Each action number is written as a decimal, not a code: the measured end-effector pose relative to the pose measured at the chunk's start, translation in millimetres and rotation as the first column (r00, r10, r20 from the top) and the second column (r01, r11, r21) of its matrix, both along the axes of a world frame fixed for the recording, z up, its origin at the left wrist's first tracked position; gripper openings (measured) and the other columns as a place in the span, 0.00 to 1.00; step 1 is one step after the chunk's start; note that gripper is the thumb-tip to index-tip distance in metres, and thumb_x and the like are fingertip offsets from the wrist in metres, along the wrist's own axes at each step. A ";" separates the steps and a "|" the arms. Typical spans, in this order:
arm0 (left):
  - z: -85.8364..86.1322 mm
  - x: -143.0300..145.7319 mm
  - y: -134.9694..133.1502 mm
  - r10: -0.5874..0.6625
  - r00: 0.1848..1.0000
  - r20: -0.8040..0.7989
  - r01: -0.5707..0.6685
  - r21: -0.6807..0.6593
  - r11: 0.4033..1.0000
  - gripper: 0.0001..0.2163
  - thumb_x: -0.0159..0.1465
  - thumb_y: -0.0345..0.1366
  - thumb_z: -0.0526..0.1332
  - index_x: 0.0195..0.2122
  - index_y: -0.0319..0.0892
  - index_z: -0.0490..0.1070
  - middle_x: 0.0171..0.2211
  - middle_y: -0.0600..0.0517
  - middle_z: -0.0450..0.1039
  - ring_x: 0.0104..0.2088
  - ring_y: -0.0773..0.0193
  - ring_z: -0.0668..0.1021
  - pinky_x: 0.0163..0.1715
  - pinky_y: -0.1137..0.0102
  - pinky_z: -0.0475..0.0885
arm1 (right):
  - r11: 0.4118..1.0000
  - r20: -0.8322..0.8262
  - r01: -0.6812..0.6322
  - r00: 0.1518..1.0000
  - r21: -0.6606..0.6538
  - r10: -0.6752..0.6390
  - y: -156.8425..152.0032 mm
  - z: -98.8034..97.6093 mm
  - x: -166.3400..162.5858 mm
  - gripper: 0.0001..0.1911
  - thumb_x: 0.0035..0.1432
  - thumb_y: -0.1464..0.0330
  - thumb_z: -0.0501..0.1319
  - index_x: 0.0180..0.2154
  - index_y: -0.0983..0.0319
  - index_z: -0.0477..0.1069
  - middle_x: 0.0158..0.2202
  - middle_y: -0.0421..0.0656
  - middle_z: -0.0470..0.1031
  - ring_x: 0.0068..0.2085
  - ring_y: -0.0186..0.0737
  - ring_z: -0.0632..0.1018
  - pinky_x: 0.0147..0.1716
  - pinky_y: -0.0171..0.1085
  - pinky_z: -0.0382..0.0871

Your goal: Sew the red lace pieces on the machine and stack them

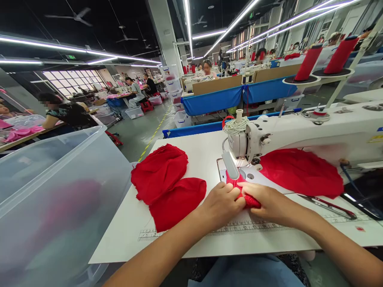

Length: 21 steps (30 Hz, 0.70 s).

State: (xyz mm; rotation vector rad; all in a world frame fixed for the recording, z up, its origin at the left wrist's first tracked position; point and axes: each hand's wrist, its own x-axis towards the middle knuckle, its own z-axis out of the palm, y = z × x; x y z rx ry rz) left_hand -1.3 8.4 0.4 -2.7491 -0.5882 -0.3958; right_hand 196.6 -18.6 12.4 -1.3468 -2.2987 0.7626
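A small piece of red fabric point(250, 201) lies bunched in front of the white sewing machine point(299, 129), its far end under the grey guard by the needle. My left hand point(224, 202) grips it from the left, with fingers curled. From the right, my right hand point(265, 201) pinches the same fabric, thumb pointing toward the needle area. To the left of my hands, two overlapping red fabric pieces point(167, 179) rest on the white table point(131, 243). Another red piece point(302, 171) lies under the machine arm.
A ruler scale point(257, 228) runs along the table front. Dark-red-handled scissors or tweezers point(332, 207) lie at right. A translucent plastic bin point(68, 191) stands at left. Red thread cones point(309, 63) sit above the machine. Other people work at tables beyond.
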 end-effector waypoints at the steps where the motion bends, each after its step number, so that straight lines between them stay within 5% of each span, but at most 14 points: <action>1: -1.9 -1.7 -4.7 0.009 1.000 -0.003 -0.009 0.011 1.000 0.08 0.66 0.27 0.54 0.30 0.42 0.67 0.26 0.53 0.67 0.29 0.63 0.70 0.29 0.67 0.60 | 1.000 -0.014 -0.024 1.000 0.001 0.024 -4.5 -0.5 -0.5 0.11 0.41 0.76 0.56 0.30 0.58 0.65 0.33 0.40 0.72 0.35 0.42 0.72 0.33 0.36 0.64; 7: 0.5 -4.8 -24.0 0.019 1.000 0.013 -0.018 -0.071 0.997 0.10 0.67 0.27 0.51 0.32 0.41 0.69 0.24 0.53 0.69 0.26 0.63 0.71 0.28 0.67 0.61 | 0.999 -0.159 -0.032 0.987 0.037 0.038 -22.1 -2.3 -6.2 0.12 0.41 0.78 0.52 0.28 0.57 0.60 0.33 0.40 0.71 0.35 0.43 0.73 0.34 0.38 0.68; 10: 14.8 -10.7 -40.3 0.118 0.970 0.211 -0.081 -0.176 0.981 0.14 0.70 0.43 0.51 0.37 0.39 0.70 0.32 0.46 0.73 0.33 0.58 0.74 0.33 0.65 0.66 | 0.983 -0.326 0.118 0.943 0.140 -0.067 -29.8 -3.2 -1.8 0.12 0.43 0.78 0.52 0.30 0.56 0.62 0.43 0.42 0.74 0.45 0.45 0.75 0.40 0.40 0.70; 12: 22.0 -17.0 -50.5 0.330 0.867 0.373 -0.161 -0.417 0.894 0.24 0.68 0.55 0.47 0.37 0.38 0.70 0.35 0.42 0.73 0.34 0.55 0.74 0.33 0.63 0.68 | 0.943 -0.435 0.277 0.883 0.184 -0.175 -37.4 -6.4 2.3 0.11 0.45 0.77 0.53 0.31 0.56 0.63 0.49 0.43 0.74 0.50 0.47 0.75 0.43 0.40 0.70; 13: 23.7 -19.7 -54.2 0.465 0.796 0.386 -0.158 -0.610 0.776 0.27 0.67 0.58 0.44 0.34 0.39 0.70 0.32 0.43 0.72 0.32 0.57 0.74 0.31 0.64 0.69 | 0.918 -0.478 0.345 0.851 0.194 -0.218 -41.9 -9.0 3.2 0.12 0.46 0.77 0.54 0.32 0.56 0.63 0.51 0.43 0.74 0.51 0.46 0.75 0.44 0.40 0.71; 14: 24.0 -21.3 -57.0 0.585 0.743 0.325 -0.094 -0.815 0.572 0.29 0.66 0.60 0.42 0.31 0.40 0.69 0.28 0.46 0.70 0.27 0.59 0.73 0.28 0.65 0.69 | 0.894 -0.515 0.398 0.821 0.206 -0.247 -46.5 -12.0 2.7 0.12 0.46 0.77 0.54 0.32 0.55 0.63 0.52 0.43 0.73 0.52 0.46 0.75 0.45 0.40 0.71; 15: 23.1 -21.4 -58.8 0.658 0.724 0.209 0.025 -0.960 0.278 0.30 0.65 0.62 0.41 0.29 0.41 0.68 0.24 0.48 0.68 0.23 0.62 0.71 0.24 0.67 0.68 | 0.872 -0.546 0.436 0.796 0.222 -0.259 -50.9 -15.3 0.7 0.13 0.46 0.78 0.53 0.33 0.55 0.64 0.53 0.43 0.73 0.52 0.45 0.75 0.46 0.40 0.70; 17: 19.0 -16.9 -60.0 0.639 0.769 0.018 0.305 -0.889 -0.341 0.33 0.63 0.65 0.42 0.32 0.40 0.71 0.24 0.48 0.70 0.22 0.64 0.73 0.24 0.69 0.69 | 0.842 -0.594 0.472 0.766 0.261 -0.245 -58.4 -21.0 -6.5 0.14 0.46 0.78 0.53 0.33 0.55 0.64 0.53 0.42 0.73 0.54 0.45 0.74 0.48 0.40 0.70; 18: 16.5 -12.7 -59.6 0.615 0.789 -0.007 0.416 -0.730 -0.542 0.34 0.63 0.66 0.44 0.36 0.38 0.73 0.28 0.47 0.73 0.24 0.63 0.77 0.27 0.68 0.72 | 0.837 -0.612 0.476 0.756 0.270 -0.233 -61.0 -22.9 -10.8 0.14 0.46 0.79 0.53 0.32 0.55 0.64 0.54 0.42 0.73 0.55 0.45 0.74 0.49 0.41 0.69; 19: 14.0 -7.7 -58.7 0.625 0.780 -0.008 0.511 -0.568 -0.645 0.33 0.63 0.65 0.47 0.41 0.36 0.73 0.32 0.44 0.76 0.29 0.61 0.79 0.32 0.68 0.74 | 0.836 -0.625 0.475 0.748 0.273 -0.221 -63.0 -24.0 -14.8 0.13 0.46 0.79 0.53 0.32 0.55 0.63 0.54 0.43 0.73 0.55 0.46 0.74 0.50 0.42 0.69; 21: 9.9 2.6 -55.0 0.746 0.666 -0.013 0.696 -0.349 -0.627 0.27 0.64 0.57 0.55 0.46 0.34 0.73 0.39 0.43 0.77 0.37 0.61 0.81 0.41 0.67 0.74 | 0.849 -0.633 0.465 0.742 0.251 -0.220 -64.4 -24.5 -19.8 0.13 0.46 0.78 0.53 0.33 0.55 0.63 0.54 0.43 0.72 0.56 0.46 0.73 0.51 0.43 0.69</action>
